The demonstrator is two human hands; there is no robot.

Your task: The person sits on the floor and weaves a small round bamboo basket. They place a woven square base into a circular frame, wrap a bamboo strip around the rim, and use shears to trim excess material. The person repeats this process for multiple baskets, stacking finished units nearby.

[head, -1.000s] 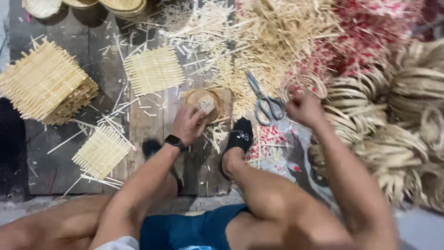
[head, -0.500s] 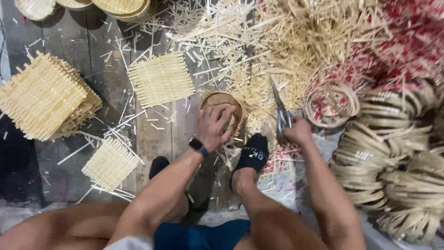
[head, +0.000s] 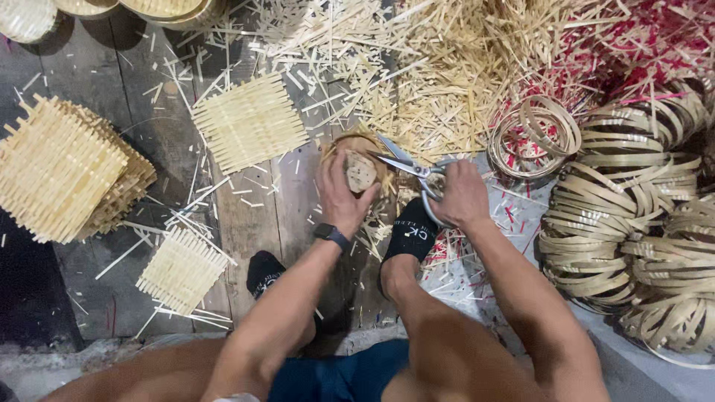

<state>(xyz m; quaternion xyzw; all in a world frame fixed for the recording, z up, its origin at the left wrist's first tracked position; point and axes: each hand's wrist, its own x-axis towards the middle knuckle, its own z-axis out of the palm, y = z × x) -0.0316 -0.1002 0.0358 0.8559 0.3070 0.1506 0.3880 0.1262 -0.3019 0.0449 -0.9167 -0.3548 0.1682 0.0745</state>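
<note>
since a second ago the right hand (head: 463,195) has taken the scissors (head: 406,165) in a closed grip, blades open at the small woven basket (head: 359,170) that the left hand (head: 341,195) clasps on the floor, so trimming is in hand.

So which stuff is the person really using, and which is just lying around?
In use: left hand pressing the small round basket; right hand holding scissors.

Lying about: woven mats, mat stack, bamboo rings, offcuts.

The scissors (head: 408,165) have shiny metal blades. The small basket (head: 356,160) is woven of matt pale bamboo strips. The floorboards (head: 246,216) are rough, weathered wood.
</note>
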